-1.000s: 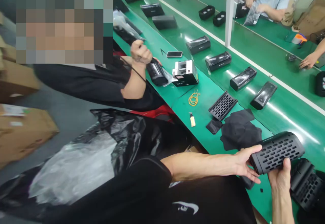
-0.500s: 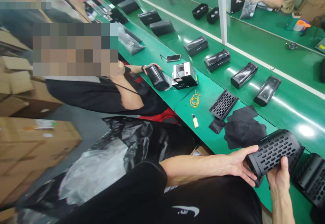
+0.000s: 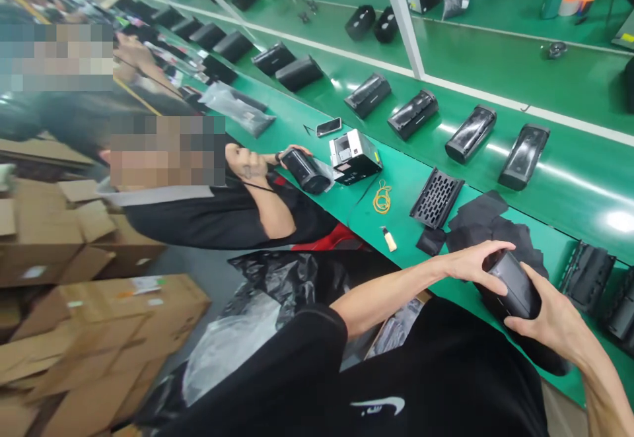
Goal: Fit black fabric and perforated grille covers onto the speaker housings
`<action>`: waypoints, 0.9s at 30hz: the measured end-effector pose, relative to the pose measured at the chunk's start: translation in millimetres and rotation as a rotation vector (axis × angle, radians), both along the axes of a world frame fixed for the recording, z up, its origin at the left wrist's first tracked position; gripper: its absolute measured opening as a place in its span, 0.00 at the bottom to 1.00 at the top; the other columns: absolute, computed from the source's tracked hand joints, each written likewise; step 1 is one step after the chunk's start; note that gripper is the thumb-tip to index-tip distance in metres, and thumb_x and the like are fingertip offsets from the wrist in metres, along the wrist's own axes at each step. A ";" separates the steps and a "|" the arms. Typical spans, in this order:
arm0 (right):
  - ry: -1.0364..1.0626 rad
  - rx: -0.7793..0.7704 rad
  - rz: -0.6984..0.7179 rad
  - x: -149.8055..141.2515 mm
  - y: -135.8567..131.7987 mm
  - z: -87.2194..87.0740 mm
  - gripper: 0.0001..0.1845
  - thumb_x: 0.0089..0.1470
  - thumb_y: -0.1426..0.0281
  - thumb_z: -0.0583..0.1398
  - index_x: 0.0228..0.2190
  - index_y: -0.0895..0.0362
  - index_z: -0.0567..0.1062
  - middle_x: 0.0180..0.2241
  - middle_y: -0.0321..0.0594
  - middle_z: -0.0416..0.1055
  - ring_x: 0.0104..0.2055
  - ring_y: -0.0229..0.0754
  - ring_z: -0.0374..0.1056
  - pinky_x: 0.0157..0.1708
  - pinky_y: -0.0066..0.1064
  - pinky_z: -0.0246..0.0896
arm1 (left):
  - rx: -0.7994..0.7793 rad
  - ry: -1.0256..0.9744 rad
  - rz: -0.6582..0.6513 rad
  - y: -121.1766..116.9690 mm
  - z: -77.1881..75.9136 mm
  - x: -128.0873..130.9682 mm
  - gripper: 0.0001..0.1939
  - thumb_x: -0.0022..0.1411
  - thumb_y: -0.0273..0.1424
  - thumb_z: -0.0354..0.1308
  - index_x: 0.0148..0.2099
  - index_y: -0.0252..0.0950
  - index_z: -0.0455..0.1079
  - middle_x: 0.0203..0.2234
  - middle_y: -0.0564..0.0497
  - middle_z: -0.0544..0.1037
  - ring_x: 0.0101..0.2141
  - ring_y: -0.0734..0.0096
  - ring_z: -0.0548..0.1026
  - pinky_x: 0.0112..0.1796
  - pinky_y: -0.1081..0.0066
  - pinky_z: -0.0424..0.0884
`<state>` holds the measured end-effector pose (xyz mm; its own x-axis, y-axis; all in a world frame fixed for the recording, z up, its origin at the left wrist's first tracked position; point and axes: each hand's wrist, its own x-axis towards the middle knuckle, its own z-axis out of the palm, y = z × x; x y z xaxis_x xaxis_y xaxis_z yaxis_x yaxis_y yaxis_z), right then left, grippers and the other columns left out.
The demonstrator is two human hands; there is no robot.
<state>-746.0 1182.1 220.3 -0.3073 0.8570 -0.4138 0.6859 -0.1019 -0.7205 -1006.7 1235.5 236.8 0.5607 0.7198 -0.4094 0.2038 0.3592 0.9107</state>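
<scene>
Both my hands are wrapped round a black speaker housing (image 3: 515, 286), tilted over the near edge of the bench. My left hand (image 3: 483, 267) grips its upper left end, thumb and fingers on either side. My right hand (image 3: 557, 308) holds the right side, with the thumb underneath. A smooth, glossy face of the housing points up; its lower part is partly hidden. Just beyond lie dark cloth-like sheets (image 3: 478, 212) and a perforated black grille (image 3: 436, 198). To the right rest more black shell parts (image 3: 587, 275).
Wrapped black speakers (image 3: 416, 113) stand in a row along the green conveyor (image 3: 569, 219). Yellow bands (image 3: 382, 198), a small pale-handled tool (image 3: 389, 239) and a boxy device (image 3: 355, 156) lie leftward. A co-worker holds a black cylinder (image 3: 304, 169). Cardboard boxes (image 3: 133, 318) fill the lower left.
The speaker housing has been turned from its perforated side to a smooth face and drawn nearer my body. Both hands have shifted their grip. The camera view has swung slightly.
</scene>
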 end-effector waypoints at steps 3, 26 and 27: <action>-0.016 0.000 0.003 -6.5 -8.0 -4.2 0.58 0.37 0.51 0.74 0.69 0.48 0.67 0.58 0.46 0.73 0.55 0.62 0.73 0.52 0.52 0.68 | -0.009 0.000 0.047 -18.0 -9.7 -3.3 0.52 0.44 0.46 0.79 0.70 0.46 0.66 0.60 0.45 0.70 0.59 0.48 0.70 0.58 0.59 0.69; 0.411 -0.434 -0.907 24.7 -78.3 -21.2 0.49 0.32 0.47 0.76 0.55 0.50 0.74 0.53 0.43 0.72 0.53 0.57 0.68 0.53 0.44 0.63 | -0.376 0.039 0.363 -44.5 -44.4 2.0 0.34 0.47 0.40 0.74 0.57 0.46 0.72 0.46 0.52 0.73 0.51 0.58 0.71 0.56 0.61 0.66; 0.399 -0.461 -0.903 28.7 -81.0 -24.4 0.50 0.31 0.47 0.76 0.55 0.50 0.73 0.53 0.43 0.72 0.52 0.57 0.69 0.51 0.44 0.65 | -0.417 0.046 0.361 -47.3 -46.6 2.6 0.34 0.47 0.39 0.74 0.57 0.46 0.72 0.45 0.52 0.73 0.51 0.59 0.71 0.56 0.61 0.66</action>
